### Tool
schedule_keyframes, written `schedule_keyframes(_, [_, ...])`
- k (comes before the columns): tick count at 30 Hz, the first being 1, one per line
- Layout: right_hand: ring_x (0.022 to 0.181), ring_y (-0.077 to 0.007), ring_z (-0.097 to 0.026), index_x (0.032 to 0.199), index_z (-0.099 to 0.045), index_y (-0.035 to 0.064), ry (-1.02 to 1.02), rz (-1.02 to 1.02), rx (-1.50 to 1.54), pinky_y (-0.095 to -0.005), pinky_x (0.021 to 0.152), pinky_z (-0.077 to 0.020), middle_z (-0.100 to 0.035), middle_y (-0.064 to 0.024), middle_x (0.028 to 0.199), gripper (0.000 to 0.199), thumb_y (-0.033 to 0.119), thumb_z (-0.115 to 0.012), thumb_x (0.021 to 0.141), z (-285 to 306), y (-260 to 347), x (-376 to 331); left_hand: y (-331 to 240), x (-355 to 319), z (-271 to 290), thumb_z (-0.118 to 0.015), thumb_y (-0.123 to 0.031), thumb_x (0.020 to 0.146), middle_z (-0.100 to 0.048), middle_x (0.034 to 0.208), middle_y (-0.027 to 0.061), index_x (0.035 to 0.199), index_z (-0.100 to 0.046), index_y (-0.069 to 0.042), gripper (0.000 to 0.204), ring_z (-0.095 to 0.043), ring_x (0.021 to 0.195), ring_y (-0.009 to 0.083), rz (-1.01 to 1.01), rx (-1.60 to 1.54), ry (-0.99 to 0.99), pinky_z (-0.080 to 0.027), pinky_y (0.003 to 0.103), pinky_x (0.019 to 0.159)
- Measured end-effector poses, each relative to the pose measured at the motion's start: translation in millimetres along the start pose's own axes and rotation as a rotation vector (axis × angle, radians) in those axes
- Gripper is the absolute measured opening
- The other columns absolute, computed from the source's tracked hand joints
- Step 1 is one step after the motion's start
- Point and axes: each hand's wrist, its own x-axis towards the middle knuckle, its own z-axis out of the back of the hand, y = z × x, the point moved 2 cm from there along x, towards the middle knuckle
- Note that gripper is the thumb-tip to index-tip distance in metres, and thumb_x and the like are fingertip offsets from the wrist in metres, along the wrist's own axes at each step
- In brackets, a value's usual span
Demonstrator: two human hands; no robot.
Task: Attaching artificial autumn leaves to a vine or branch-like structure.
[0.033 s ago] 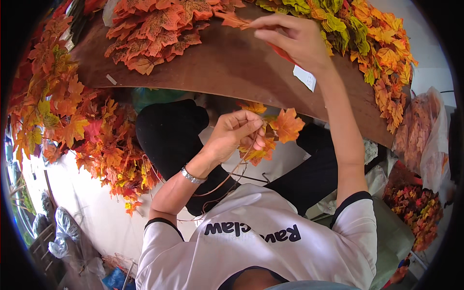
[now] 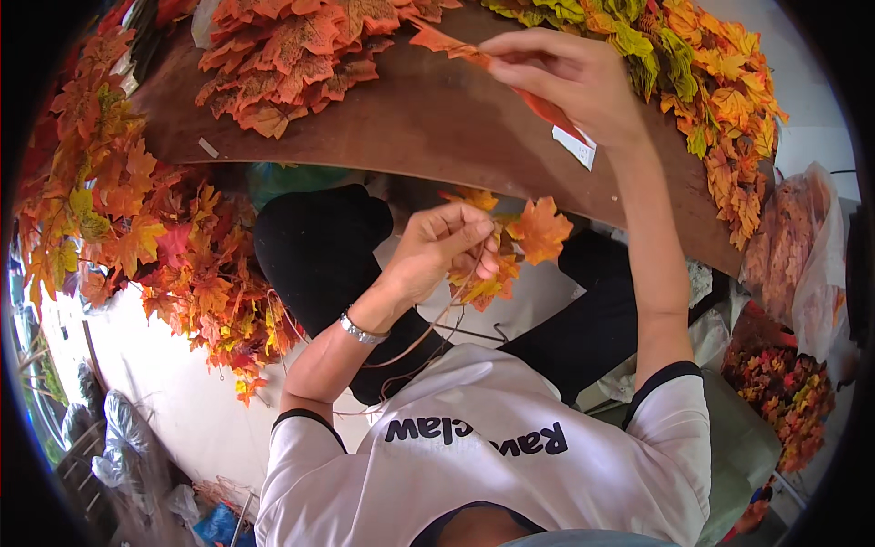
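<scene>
My left hand [image 2: 448,239] is closed in a pinch on the thin brown stem of an artificial leaf garland, over my lap. Orange-yellow maple leaves [image 2: 540,232] fan out beyond its fingertips, and the bare stem [image 2: 428,335] trails down toward my shirt. Above the brown board, my right hand [image 2: 576,89] pinches an orange-red artificial leaf [image 2: 447,42] between thumb and fingers. Part of that leaf shows below the thumb, and the rest is hidden by the hand. A stack of orange-red leaves [image 2: 292,68] lies on the board to the left of it.
The brown board [image 2: 392,132] spans the space ahead of my knees. Yellow-green leaves [image 2: 629,41] and orange leaves [image 2: 725,100] lie along its right side. Finished-looking leaf garlands [image 2: 137,228] hang at the left. Plastic bags [image 2: 816,264] stand at the right.
My right hand has shifted slightly right and down with the orange-red leaf, which now tilts a little more downward. My left hand stays nearly still on the stem.
</scene>
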Motion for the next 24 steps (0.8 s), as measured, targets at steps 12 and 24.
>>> schedule_keyframes(12, [0.069, -0.0242, -0.062, 0.075, -0.061, -0.0042, 0.094, -0.121, 0.596, -0.0354, 0.068, -0.0472, -0.062, -0.0104, 0.068, 0.015, 0.009, -0.060, 0.080, -10, 48, -159, -18, -3, -3, -0.050, -0.012, 0.089, -0.061, 0.084, 0.0089, 0.095, -0.056, 0.002, 0.016, -0.061, 0.072, 0.0145, -0.234, 0.025, -0.045, -0.050, 0.025, 0.064])
schedule_keyframes(24, [0.066, -0.0118, -0.060, 0.099, -0.058, -0.0048, -0.202, -0.515, 0.758, -0.0229, 0.062, -0.0493, -0.061, -0.0084, 0.078, 0.018, 0.004, -0.057, 0.083, -64, 22, -169, -21, -3, -17, -0.056, -0.005, 0.085, -0.061, 0.085, 0.0069, 0.099, -0.057, 0.002, 0.016, -0.059, 0.072, 0.0112, -0.361, 0.176, -0.138, -0.050, 0.024, 0.063])
